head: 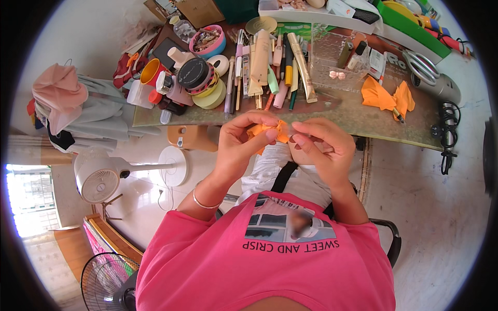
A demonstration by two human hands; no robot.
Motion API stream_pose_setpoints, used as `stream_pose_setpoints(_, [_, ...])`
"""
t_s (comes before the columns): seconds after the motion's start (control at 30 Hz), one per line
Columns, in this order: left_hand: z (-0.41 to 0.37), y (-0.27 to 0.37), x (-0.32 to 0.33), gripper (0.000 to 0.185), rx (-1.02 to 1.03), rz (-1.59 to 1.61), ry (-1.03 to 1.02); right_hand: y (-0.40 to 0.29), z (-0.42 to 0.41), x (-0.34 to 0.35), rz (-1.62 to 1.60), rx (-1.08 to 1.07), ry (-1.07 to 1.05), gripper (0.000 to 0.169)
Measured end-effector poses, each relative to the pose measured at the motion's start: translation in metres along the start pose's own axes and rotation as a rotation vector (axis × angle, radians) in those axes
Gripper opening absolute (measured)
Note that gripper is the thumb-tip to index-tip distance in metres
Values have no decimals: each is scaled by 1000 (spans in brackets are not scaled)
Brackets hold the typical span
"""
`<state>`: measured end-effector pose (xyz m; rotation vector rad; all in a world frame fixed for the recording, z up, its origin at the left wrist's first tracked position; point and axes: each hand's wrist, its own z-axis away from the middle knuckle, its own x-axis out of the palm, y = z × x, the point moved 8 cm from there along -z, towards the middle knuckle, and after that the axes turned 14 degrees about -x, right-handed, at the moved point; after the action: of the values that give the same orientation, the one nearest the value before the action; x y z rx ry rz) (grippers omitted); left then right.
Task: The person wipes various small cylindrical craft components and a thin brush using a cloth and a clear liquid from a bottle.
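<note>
Over the near edge of the desk, my left hand (243,136) pinches a crumpled piece of orange paper (281,132) between thumb and fingers. Part of the paper is hidden behind the thumb. Just right of it is my right hand (327,145), its thumb and index fingertip slightly apart. A faint, blurred, see-through patch lies between the right fingertips and the paper; what it is cannot be made out. More folded orange paper (379,95) lies on the desk to the right, with a pen (398,115) poking out beside it.
Pens and cosmetic tubes (260,58) crowd the desk (342,116) beyond my hands. Stacked round containers (194,74) and a pink bowl (218,35) stand left. Scissors (422,68), a hair dryer (441,86) and a corded wand (449,132) lie right. A white fan (99,180) is on the left.
</note>
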<state>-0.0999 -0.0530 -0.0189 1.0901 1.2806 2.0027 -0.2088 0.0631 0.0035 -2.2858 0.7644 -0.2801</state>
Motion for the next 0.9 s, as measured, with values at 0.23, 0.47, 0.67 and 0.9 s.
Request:
stream_pose_setpoints(0.23, [7,12,-6,18,227,-137,125,10,12,-2,-125,151,142,23])
stream_pose_setpoints(0.47, [10,16,-7,15,349,-144,112,8,11,3,-169,91,157,24])
stream_pose_setpoints(0.67, [10,18,-2,13,255,-110,177,3,10,5,-171,32,146,21])
stream_pose_setpoints(0.9, [12,16,-4,14,316,-259,178,-7,6,2,3,-38,124,21])
